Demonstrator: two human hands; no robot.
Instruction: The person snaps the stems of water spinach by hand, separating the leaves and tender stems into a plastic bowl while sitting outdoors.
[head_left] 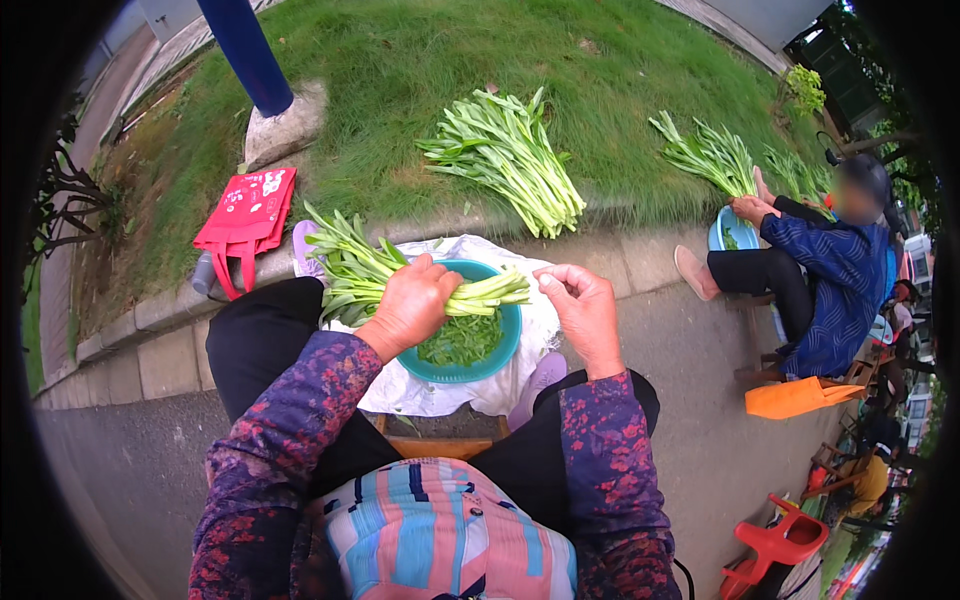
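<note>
My left hand (408, 305) grips a bunch of leafy green stalks (350, 262), leaves to the left and pale cut ends to the right, over a teal basin (458, 368) that holds loose green leaves (465, 342). My right hand (580, 315) is just beside the stalk ends, thumb and forefinger pinched; what is between them is too small to make out. The basin rests on a white sheet (390, 390) between my knees, above a wooden stool (435, 448).
Beyond lie a curb (610, 221) and grass with a large stalk pile (505, 165). A red bag (243, 215), flask (204, 275) and blue post (248, 55) are at left. A co-worker (830, 285) sits at right with stalks and a basin; red plastic seat (775, 540) behind.
</note>
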